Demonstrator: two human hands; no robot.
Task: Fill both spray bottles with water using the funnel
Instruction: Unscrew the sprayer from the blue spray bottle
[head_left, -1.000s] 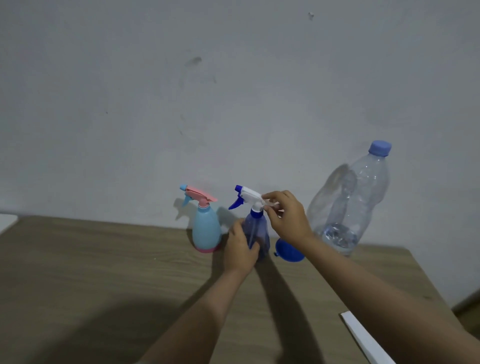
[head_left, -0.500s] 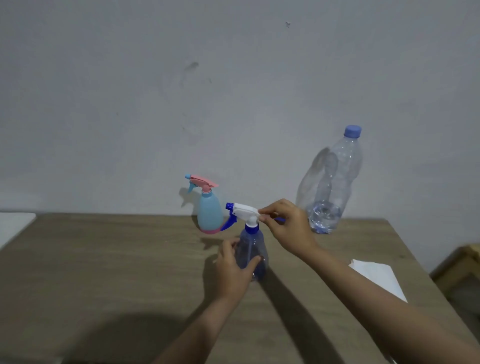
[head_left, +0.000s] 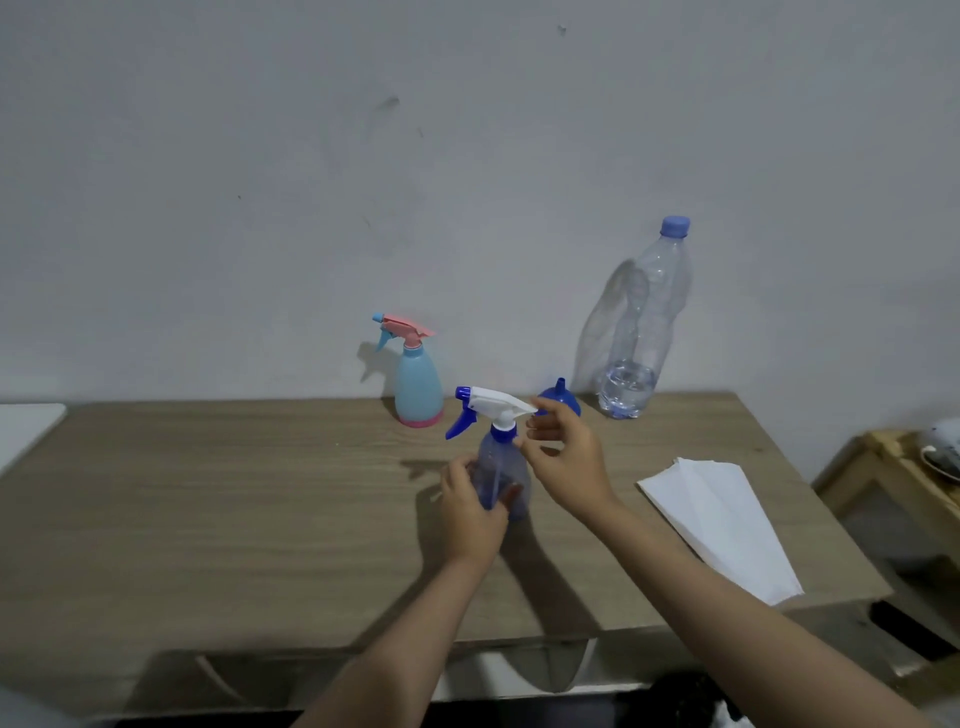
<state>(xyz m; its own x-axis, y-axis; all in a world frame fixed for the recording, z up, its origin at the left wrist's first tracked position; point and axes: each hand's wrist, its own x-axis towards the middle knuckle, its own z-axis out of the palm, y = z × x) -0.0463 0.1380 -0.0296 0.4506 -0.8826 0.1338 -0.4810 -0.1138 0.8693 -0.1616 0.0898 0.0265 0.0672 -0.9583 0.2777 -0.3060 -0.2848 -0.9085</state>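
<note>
While the light blue spray bottle (head_left: 417, 387) with pink trigger head stands upright at the back of the wooden table (head_left: 208, 519) near the wall, the left hand (head_left: 475, 512) grips the body of the translucent blue spray bottle (head_left: 501, 467); its white-and-blue head is on, nozzle pointing left. Right hand (head_left: 563, 460), fingers curled, pinches at the collar just under that head; behind it the blue funnel (head_left: 560, 400) sits spout-up; beside that, the clear water bottle (head_left: 647, 332), capped, water low; white paper (head_left: 722, 519) lies at right.
</note>
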